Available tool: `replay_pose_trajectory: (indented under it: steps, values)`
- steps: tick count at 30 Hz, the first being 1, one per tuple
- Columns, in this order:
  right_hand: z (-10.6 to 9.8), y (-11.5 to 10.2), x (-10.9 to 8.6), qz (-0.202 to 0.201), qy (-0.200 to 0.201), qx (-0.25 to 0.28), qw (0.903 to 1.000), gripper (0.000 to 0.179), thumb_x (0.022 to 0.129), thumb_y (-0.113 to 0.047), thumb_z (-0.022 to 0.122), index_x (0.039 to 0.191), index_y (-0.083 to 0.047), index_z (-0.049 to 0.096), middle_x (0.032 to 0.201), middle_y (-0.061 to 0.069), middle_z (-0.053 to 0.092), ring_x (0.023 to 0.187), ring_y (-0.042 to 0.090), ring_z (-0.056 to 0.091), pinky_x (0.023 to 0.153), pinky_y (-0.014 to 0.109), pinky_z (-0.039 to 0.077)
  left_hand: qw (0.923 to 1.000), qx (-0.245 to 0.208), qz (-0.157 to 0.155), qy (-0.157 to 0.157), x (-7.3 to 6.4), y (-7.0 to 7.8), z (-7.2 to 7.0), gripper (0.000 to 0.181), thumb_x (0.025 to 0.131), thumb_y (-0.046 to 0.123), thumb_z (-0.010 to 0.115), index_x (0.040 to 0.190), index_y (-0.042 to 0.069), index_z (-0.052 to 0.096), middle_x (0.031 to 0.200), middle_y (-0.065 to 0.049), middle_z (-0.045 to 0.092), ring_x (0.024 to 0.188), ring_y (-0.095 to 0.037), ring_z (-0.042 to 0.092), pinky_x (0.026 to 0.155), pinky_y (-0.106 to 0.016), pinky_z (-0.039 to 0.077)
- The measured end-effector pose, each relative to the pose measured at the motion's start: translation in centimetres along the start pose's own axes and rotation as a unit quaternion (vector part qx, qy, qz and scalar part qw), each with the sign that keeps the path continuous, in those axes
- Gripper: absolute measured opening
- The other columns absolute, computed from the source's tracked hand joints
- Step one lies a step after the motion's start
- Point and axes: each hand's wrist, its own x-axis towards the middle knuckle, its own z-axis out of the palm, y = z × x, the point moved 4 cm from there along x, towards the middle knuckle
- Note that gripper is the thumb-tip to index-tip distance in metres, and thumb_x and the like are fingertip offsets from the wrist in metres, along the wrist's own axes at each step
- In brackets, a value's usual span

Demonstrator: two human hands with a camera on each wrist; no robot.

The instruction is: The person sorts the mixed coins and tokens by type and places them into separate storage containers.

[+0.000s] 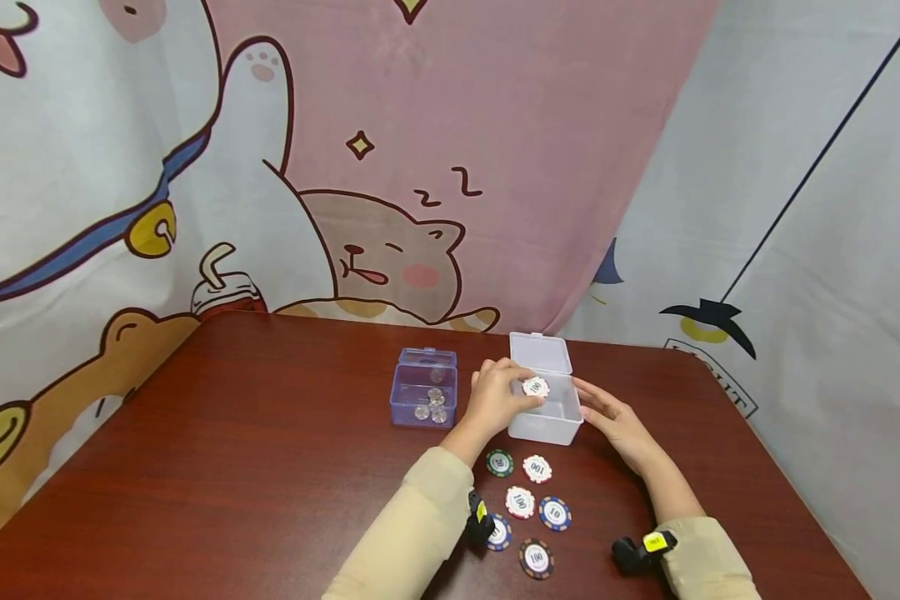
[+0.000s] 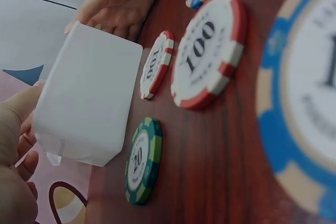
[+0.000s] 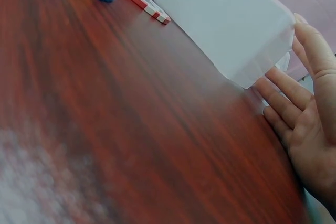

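Note:
My left hand (image 1: pixel 493 398) reaches over the left side of an open white plastic box (image 1: pixel 542 430). Between its thumb and fingers it pinches a white poker chip (image 1: pixel 536 387) marked 100, held above the box's inside. In the left wrist view the box wall hides that chip. At the box's right side is my right hand (image 1: pixel 622 425), its fingers fairly straight, thumb and fingertips touching the wall. The right wrist view shows the right hand (image 3: pixel 304 108) beside the box's corner (image 3: pixel 247 72). The box's lid (image 1: pixel 542 353) is tipped back.
A blue translucent box (image 1: pixel 423 415) with its lid up stands left, holding several clear round pieces (image 1: pixel 437 400). In front lie a green 20 chip (image 1: pixel 499 462), two white 100 chips (image 1: pixel 520 502), a blue 10 chip (image 1: pixel 555 513), another blue chip (image 1: pixel 499 533) and a dark 100 chip (image 1: pixel 536 558).

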Motion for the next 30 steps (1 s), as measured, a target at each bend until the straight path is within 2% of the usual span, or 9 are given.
replay_pose_trajectory:
  steps: [4, 12, 20, 30]
  values:
    - [0.03, -0.07, -0.04, 0.0, 0.002, 0.002, 1.0, 0.052, 0.099, -0.017, 0.054, 0.147, -0.009, 0.037, 0.142, 0.021, 0.043, 0.127, 0.037, 0.04, 0.089, 0.019, 0.04, 0.9999, 0.013, -0.001, 0.004, 0.37, -0.08, 0.31, 0.04, 0.074, 0.033, 0.083, 0.11, 0.017, 0.074, 0.103, 0.007, 0.064, 0.096, -0.013, 0.048, 0.082, -0.03, 0.033]
    - [-0.06, 0.03, 0.05, 0.004, 0.004, -0.005, 1.0, 0.052, 0.099, -0.017, 0.054, 0.148, -0.009, 0.037, 0.142, 0.021, 0.043, 0.129, 0.038, 0.039, 0.089, 0.019, 0.039, 0.9991, 0.034, -0.023, 0.013, 0.64, -0.81, 0.93, 0.041, 0.073, 0.036, 0.083, 0.109, 0.019, 0.075, 0.102, 0.009, 0.064, 0.095, -0.012, 0.048, 0.08, -0.029, 0.033]
    - [-0.1, -0.05, 0.09, 0.002, 0.001, -0.002, 1.0, 0.053, 0.099, -0.016, 0.054, 0.148, -0.009, 0.036, 0.143, 0.021, 0.042, 0.128, 0.037, 0.04, 0.089, 0.02, 0.04, 0.9978, 0.06, -0.024, 0.011, 0.55, -0.49, 0.83, 0.043, 0.074, 0.039, 0.082, 0.111, 0.019, 0.074, 0.103, 0.01, 0.064, 0.094, -0.013, 0.049, 0.078, -0.029, 0.033]
    - [0.07, -0.12, 0.01, 0.005, 0.0, -0.001, 1.0, 0.053, 0.099, -0.017, 0.054, 0.148, -0.009, 0.036, 0.143, 0.02, 0.043, 0.127, 0.034, 0.042, 0.088, 0.02, 0.041, 0.9984, 0.048, -0.029, 0.004, 0.21, -0.56, 0.84, 0.045, 0.077, 0.037, 0.08, 0.116, 0.016, 0.071, 0.108, 0.006, 0.063, 0.098, -0.015, 0.05, 0.08, -0.03, 0.034]
